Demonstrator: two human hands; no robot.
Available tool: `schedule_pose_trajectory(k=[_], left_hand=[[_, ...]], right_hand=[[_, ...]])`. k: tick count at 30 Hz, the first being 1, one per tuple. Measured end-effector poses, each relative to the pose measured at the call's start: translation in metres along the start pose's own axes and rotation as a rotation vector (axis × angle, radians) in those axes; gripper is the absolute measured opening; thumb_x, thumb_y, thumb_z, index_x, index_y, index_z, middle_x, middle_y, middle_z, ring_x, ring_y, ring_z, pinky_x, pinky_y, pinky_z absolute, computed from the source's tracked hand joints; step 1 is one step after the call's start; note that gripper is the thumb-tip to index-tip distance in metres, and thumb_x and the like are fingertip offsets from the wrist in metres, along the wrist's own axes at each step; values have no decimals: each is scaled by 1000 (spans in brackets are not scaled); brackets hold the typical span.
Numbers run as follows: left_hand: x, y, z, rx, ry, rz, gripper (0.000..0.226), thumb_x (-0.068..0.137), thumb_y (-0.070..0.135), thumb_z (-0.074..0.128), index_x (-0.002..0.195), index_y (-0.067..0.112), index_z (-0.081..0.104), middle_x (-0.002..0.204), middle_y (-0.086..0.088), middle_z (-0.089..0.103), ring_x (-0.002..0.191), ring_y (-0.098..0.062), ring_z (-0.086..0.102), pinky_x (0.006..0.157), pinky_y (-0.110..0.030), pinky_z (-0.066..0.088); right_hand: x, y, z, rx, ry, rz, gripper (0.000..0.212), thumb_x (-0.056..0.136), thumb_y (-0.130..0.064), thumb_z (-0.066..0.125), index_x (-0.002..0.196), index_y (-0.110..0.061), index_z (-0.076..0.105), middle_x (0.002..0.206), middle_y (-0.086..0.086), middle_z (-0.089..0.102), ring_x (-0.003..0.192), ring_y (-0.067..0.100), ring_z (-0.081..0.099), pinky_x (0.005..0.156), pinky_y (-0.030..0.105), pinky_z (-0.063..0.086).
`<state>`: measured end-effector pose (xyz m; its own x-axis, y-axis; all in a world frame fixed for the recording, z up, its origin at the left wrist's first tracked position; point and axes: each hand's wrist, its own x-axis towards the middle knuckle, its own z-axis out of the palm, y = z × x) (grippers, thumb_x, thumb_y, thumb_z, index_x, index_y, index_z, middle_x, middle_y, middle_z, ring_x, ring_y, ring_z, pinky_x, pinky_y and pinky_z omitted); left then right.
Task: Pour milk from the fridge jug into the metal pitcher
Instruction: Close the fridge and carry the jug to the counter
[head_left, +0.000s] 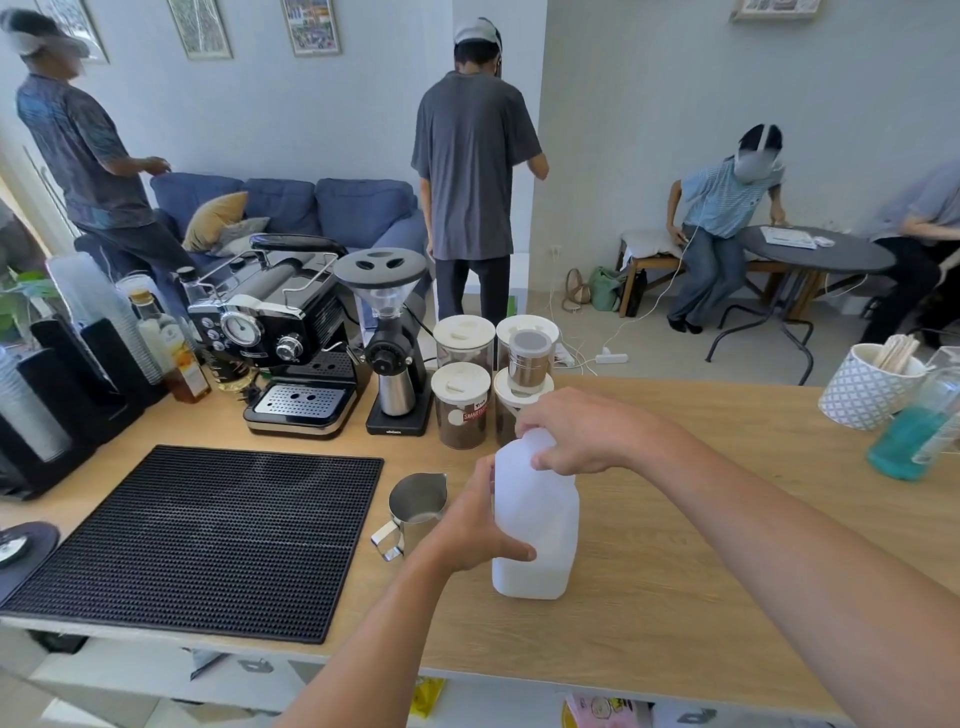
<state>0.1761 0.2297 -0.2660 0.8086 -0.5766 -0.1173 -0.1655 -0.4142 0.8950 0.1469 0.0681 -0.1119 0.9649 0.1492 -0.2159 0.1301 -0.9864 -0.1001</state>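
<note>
A white plastic milk jug (537, 530) stands upright on the wooden counter (701, 545). My left hand (475, 525) wraps around its left side. My right hand (571, 431) is closed over the jug's top, hiding the cap. Just left of the jug stands the metal pitcher (415, 506), upright, spout pointing away, handle toward me, with a little white liquid showing at the bottom.
A black rubber mat (197, 535) covers the counter's left part. Behind stand an espresso machine (291, 338), a grinder (389, 332), several lidded jars (462, 400) and bottles. A patterned cup of sticks (867, 389) and a blue-liquid bottle (914, 431) sit at right. Several people are in the room behind.
</note>
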Motion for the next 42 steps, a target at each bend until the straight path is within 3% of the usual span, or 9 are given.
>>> schedule_pose_trajectory(k=[5,9,15,20,23,26,29,34,42], left_hand=[[1,0,0,6,4,4,105,61,17,91,138,43,23,125,27,39,121,-1,41,80,-18,44],[0,0,-1,0,-2,1,104,63,15,91,135,45,22,125,27,38,117,5,41,79,-15,42],[0,1,-1,-5,-5,2,102,63,15,90,136,43,24,124,23,41,117,4,42,78,-17,43],[0,1,-2,-1,-8,4,107,62,17,91,141,41,23,125,26,39,119,3,41,81,-17,44],[-1,0,-2,-2,-7,3,107,62,16,91,142,40,24,124,29,40,118,9,41,79,-15,44],[-1,-1,-2,-1,-6,0,107,61,17,92,141,39,25,124,25,42,118,2,44,79,-15,45],[-1,0,-2,0,-2,-4,106,61,17,92,140,39,25,124,24,43,116,1,46,76,-16,45],[0,1,-3,17,0,-12,108,61,19,92,141,41,23,124,26,41,117,-1,45,78,-16,45],[5,1,0,47,10,-43,109,59,20,92,142,40,25,125,29,40,119,-3,45,88,-27,50]], right_hand=[[-1,-4,-7,-79,28,13,34,86,-43,59,113,-22,61,101,0,64,87,21,59,72,41,53],[-2,-8,-8,-127,25,43,37,87,-55,56,101,-21,63,89,0,61,76,18,57,56,33,42],[-1,-8,-7,-97,10,17,34,87,-52,59,107,-25,64,101,-1,61,88,21,59,60,33,43],[3,-5,-10,-42,6,-67,31,82,-18,60,110,-33,63,110,-4,54,96,22,58,76,43,55],[2,4,-20,100,118,-93,40,84,-17,59,119,-37,63,114,-5,48,103,20,53,86,39,50],[-4,29,-18,275,364,-37,30,81,-23,65,110,-31,67,110,-4,63,98,16,58,81,34,49],[-13,64,15,437,482,182,19,74,-31,76,91,-29,67,96,-8,70,92,16,66,81,39,54],[-25,108,125,635,380,502,20,64,-39,79,67,-25,65,81,-10,72,80,15,68,74,38,56],[-33,118,236,585,329,534,19,80,-29,74,95,-24,63,106,1,69,98,24,62,74,35,48]])
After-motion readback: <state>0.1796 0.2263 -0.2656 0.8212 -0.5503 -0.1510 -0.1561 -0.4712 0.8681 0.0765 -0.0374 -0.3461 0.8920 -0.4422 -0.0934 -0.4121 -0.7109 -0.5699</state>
